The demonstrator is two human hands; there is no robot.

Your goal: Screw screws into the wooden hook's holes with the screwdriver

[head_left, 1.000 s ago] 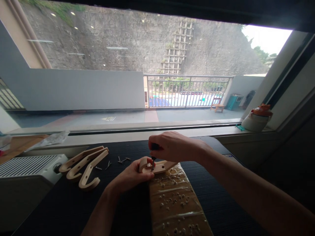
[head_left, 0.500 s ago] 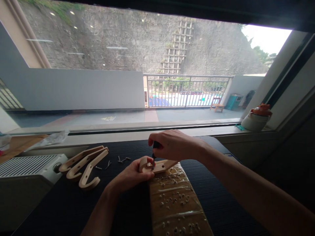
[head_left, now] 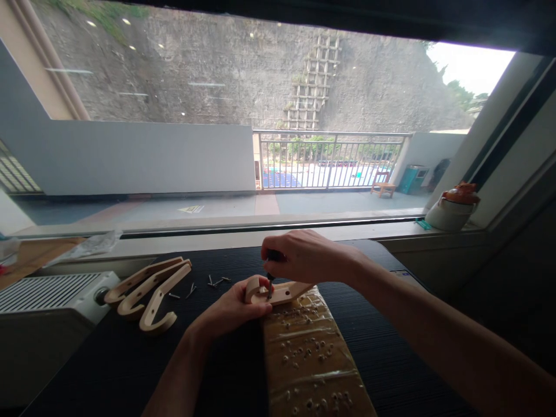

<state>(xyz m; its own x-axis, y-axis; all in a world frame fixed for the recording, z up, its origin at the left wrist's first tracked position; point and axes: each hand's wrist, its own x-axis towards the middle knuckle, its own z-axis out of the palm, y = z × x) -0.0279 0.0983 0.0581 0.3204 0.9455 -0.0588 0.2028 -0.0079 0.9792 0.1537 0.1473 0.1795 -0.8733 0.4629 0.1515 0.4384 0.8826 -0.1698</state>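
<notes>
My left hand is closed around the curled end of a pale wooden hook, which lies across the far end of a tape-wrapped board full of small holes. My right hand grips the dark handle of a screwdriver from above. The screwdriver stands nearly upright, its tip at a hole in the hook near my left fingers. Whether a screw sits under the tip is too small to tell. The hook's far end is partly hidden behind my right wrist.
Three more wooden hooks lie at the left of the black table, with several loose screws beside them. A white radiator stands at the left. A jug with an orange top sits on the windowsill at the right.
My right fingers have shifted slightly on the screwdriver handle, which leans a little differently. My left hand and the hook have stayed in place.
</notes>
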